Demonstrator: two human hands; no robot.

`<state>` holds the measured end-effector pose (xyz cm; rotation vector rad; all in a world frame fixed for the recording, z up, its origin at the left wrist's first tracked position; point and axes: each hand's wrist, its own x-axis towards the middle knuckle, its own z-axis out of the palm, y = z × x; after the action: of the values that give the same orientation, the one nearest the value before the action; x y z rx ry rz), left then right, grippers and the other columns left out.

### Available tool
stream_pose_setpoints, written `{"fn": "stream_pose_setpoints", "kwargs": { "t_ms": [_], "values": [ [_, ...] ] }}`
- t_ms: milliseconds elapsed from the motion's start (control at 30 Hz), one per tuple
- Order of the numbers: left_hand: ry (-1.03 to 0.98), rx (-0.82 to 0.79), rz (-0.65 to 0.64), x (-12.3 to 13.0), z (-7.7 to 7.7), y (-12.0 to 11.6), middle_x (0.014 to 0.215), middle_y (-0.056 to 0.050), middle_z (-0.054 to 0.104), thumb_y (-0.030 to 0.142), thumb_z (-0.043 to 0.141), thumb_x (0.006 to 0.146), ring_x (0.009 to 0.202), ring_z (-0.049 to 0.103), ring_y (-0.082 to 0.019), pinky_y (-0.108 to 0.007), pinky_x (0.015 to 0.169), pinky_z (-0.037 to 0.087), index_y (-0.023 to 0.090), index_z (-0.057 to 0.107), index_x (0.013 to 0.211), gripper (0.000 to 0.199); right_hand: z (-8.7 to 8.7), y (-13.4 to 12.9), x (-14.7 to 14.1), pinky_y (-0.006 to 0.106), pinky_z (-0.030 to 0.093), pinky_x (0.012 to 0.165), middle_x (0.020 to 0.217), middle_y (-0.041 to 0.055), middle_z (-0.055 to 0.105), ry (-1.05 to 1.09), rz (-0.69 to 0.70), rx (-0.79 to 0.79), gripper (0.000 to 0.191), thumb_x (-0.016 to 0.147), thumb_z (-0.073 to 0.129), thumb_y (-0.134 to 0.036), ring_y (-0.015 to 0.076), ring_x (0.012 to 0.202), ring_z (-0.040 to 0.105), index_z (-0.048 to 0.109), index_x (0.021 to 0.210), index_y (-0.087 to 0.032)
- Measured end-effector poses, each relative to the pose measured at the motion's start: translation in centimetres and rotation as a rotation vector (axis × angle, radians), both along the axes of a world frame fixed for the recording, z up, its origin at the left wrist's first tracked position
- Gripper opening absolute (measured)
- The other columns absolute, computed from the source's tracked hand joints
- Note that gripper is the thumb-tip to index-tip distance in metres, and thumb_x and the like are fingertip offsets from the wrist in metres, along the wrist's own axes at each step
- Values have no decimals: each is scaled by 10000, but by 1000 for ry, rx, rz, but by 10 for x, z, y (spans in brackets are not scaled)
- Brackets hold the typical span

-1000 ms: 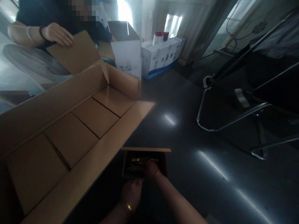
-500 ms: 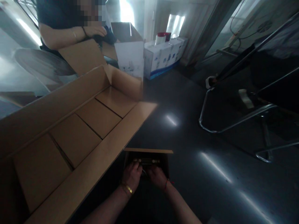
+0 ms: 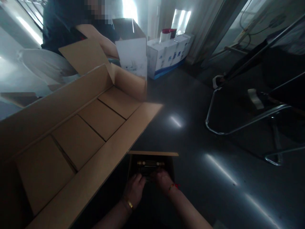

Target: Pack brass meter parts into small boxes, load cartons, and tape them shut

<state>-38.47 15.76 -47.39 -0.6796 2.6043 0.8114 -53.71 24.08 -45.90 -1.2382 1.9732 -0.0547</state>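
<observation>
Low in the head view, both hands reach into a small, dark open box (image 3: 153, 153) with a cardboard flap along its far edge. Inside lies a metal part with brass-coloured ends (image 3: 151, 163), just beyond my fingertips. My left hand (image 3: 136, 187), a gold band at its wrist, is closed with its fingers curled at the box's near side. My right hand (image 3: 163, 180), wearing a red cord, is closed too, its fingertips lost in shadow. Between the hands a pale edge shows faintly; what they grip is too dark to make out.
A long open carton (image 3: 133, 127) at left holds several flat-topped cardboard boxes (image 3: 101, 116). Behind it a co-worker (image 3: 64, 28) bends over a white carton (image 3: 132, 55). A white-blue box (image 3: 169, 55) stands alongside. Metal chair legs (image 3: 214, 130) are at right on the dark floor.
My left hand has drawn back slightly from the brass-ended part, which shows more fully now. My right hand stays beside it. The co-worker's arm has reached down behind the white carton.
</observation>
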Motion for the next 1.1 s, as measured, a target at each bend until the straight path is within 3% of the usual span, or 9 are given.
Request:
{"fn": "stream_pose_setpoints", "kwargs": {
  "t_ms": [200, 433, 500, 567, 633, 700, 867, 933, 1100],
  "values": [
    [45, 42, 83, -5, -9, -5, 1006, -39, 655, 68, 388, 886, 1001, 574, -171, -282, 911, 478, 229, 686, 960, 346, 4, 23, 27, 340, 470, 824, 1036, 109, 628, 165, -102, -41, 323, 835, 425, -79, 253, 954, 587, 639, 1054, -180],
    [368, 131, 122, 44, -11, 1, 1128, -73, 658, 168, 377, 916, 1047, 587, -204, -361, 960, 483, 212, 586, 1231, 381, -31, 55, 54, 346, 443, 757, 924, 56, 602, 427, -80, -507, 292, 795, 573, -58, 229, 824, 505, 593, 1063, -171],
    [494, 191, 312, 66, -16, -5, 1063, -58, 684, 282, 416, 927, 992, 621, -186, -313, 893, 516, 235, 633, 1142, 310, -38, 50, 55, 353, 434, 753, 874, 45, 592, 444, -79, -549, 166, 825, 570, -98, 227, 813, 497, 592, 969, -180],
    [480, 256, 646, 77, -23, -17, 984, -63, 697, 406, 454, 907, 904, 652, -194, -320, 827, 543, 221, 639, 1087, 318, -43, 42, 55, 347, 430, 726, 801, 32, 573, 459, -113, -555, 61, 851, 561, -134, 222, 788, 496, 563, 835, -193],
    [408, 336, 975, 71, -33, -32, 1065, -101, 676, 509, 465, 876, 952, 650, -229, -372, 848, 544, 184, 598, 1127, 432, -46, 35, 56, 343, 437, 700, 781, 31, 564, 468, -148, -551, 88, 848, 589, -179, 222, 777, 501, 528, 787, -196],
    [385, 471, 1100, 52, -43, -45, 1248, -141, 593, 552, 479, 853, 1131, 581, -263, -434, 972, 480, 165, 528, 1223, 538, -49, 32, 56, 356, 461, 694, 800, 44, 567, 478, -160, -539, 136, 828, 633, -250, 232, 784, 513, 513, 807, -190],
    [449, 808, 779, 8, -68, -46, 1467, -142, 372, 416, 696, 718, 1325, 405, -255, -439, 1093, 359, 206, 192, 1462, 923, -52, 34, 53, 415, 521, 690, 824, 75, 568, 474, -151, -481, 223, 843, 610, -363, 258, 788, 546, 496, 882, -175],
    [454, 699, 729, 6, -74, -35, 1498, -135, 314, 347, 696, 720, 1350, 366, -250, -443, 1107, 342, 219, 82, 1485, 990, -44, 34, 50, 437, 536, 727, 878, 84, 589, 429, -162, -496, 251, 859, 590, -360, 266, 828, 564, 499, 991, -167],
    [530, 186, 615, 14, -82, -11, 1501, -113, 310, 320, 519, 886, 1385, 303, -246, -485, 1119, 321, 267, 101, 1489, 735, 1, 52, 44, 324, 522, 834, 1094, 96, 579, 245, -282, -680, 282, 909, 498, -234, 203, 1004, 566, 471, 1188, -198]
  ]
}}
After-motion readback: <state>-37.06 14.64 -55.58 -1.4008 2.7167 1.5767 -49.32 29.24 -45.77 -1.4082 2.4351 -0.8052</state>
